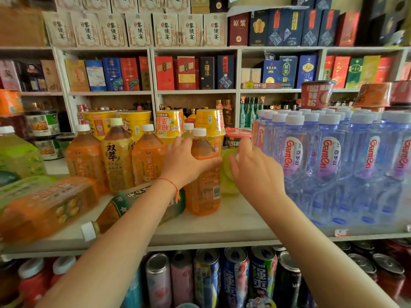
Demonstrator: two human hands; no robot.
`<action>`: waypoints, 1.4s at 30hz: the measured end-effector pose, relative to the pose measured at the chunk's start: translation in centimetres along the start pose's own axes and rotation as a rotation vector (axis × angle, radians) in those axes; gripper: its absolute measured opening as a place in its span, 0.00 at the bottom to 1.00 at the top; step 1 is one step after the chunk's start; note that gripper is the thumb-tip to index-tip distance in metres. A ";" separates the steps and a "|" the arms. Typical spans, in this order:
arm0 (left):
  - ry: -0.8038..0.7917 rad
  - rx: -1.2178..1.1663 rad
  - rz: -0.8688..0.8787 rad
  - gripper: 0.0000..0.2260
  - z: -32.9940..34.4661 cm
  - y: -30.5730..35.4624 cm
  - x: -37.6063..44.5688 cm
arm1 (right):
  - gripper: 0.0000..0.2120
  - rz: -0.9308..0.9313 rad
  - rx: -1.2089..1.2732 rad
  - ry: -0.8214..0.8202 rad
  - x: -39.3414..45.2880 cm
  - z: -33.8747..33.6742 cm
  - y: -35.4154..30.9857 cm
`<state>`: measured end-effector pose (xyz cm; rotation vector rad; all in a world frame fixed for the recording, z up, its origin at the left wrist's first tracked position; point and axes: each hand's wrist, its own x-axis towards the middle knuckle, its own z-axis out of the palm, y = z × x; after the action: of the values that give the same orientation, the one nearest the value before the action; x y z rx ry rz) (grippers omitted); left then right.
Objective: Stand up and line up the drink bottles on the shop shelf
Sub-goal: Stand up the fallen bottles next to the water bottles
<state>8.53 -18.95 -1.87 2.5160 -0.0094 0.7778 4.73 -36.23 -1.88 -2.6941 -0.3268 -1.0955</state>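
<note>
Both forearms reach in over the shelf edge. Her left hand has its fingers wrapped round the shoulder of an upright orange tea bottle, which stands on the shelf right of three standing bottles. Right hand hovers just beside it, fingers loosely spread and holding nothing, in front of a pale green bottle. Two bottles lie on their sides at the left: a dark-labelled one under the left forearm, and an orange one. Water bottles stand packed at the right.
</note>
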 end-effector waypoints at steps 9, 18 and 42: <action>0.047 -0.028 0.013 0.45 0.4 0.0 -0.6 | 0.17 0.026 0.013 0.113 7.0 5.1 0.5; -0.070 0.068 -0.008 0.54 0.3 -1.0 -3.1 | 0.19 0.047 0.398 0.177 7.4 8.5 0.4; -0.400 0.136 -0.149 0.17 -9.5 -9.4 -5.8 | 0.44 -0.635 0.404 -0.425 -2.5 7.3 -10.0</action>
<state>0.14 -7.09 -2.57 2.7229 0.0956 0.2146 4.94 -24.95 -7.56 -2.4645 -1.3803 -0.4647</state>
